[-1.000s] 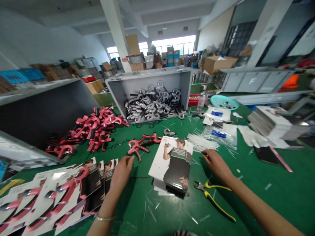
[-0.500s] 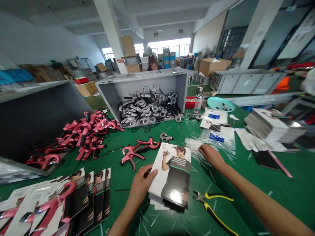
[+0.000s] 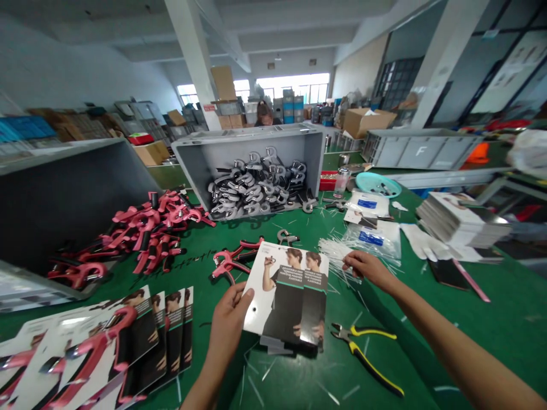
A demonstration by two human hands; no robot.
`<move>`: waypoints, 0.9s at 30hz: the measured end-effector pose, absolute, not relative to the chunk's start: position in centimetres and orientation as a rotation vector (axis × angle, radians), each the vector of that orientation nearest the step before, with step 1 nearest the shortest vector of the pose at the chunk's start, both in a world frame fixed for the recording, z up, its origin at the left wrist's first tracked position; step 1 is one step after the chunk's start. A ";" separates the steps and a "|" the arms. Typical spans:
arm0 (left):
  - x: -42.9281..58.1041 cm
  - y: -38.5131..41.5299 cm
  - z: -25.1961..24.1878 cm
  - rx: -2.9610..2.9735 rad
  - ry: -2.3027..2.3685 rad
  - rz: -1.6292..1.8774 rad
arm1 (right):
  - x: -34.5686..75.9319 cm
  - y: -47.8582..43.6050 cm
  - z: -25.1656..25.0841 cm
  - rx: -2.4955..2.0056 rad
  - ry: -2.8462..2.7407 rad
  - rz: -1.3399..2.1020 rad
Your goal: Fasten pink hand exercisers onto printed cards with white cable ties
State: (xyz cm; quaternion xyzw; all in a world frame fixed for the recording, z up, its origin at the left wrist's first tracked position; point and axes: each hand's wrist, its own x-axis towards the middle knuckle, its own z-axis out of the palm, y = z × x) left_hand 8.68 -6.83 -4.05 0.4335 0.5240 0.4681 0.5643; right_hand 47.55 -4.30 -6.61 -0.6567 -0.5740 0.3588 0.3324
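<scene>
My left hand point(image 3: 231, 313) pinches the left edge of a printed packaging card point(image 3: 256, 285), thumb on top. This card is slid leftward over a small stack of like cards point(image 3: 315, 296) on the green table. My right hand point(image 3: 370, 270) is at a pile of thin white cable ties point(image 3: 333, 253), fingertips pinched on a tie, partly hidden. Behind the cards lie pink-and-black hand grips point(image 3: 231, 262) and a grey hand grip point(image 3: 287, 237). Yellow-handled pliers point(image 3: 352, 339) lie open right of the cards.
A grey crate point(image 3: 250, 134) on its side holds many grey hand grips. Pink hand grips point(image 3: 149, 228) spill from a left crate point(image 3: 77, 188). Cards with pink grips point(image 3: 98, 347) overlap at front left. A card stack point(image 3: 453, 222) and white glove point(image 3: 423, 242) are right.
My left hand has drawn the top card left, exposing the one beneath. My right hand stays by the cable ties, its fingers slightly raised. The view has shifted a little.
</scene>
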 end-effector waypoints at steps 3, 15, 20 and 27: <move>8.5 -7.9 -3.8 0.877 1.208 1.135 | 47.5 -4.4 -6.2 -1.686 -1.452 0.916; 6.8 -12.2 -3.6 0.764 1.059 1.170 | 35.1 -4.7 0.2 -1.259 -1.410 1.114; 4.5 -13.0 -4.2 0.733 1.104 1.257 | 26.2 -5.5 0.0 -1.010 -1.567 1.330; 3.5 -12.6 -6.6 0.600 1.043 1.314 | 23.6 -5.4 -2.8 -1.054 -1.629 1.238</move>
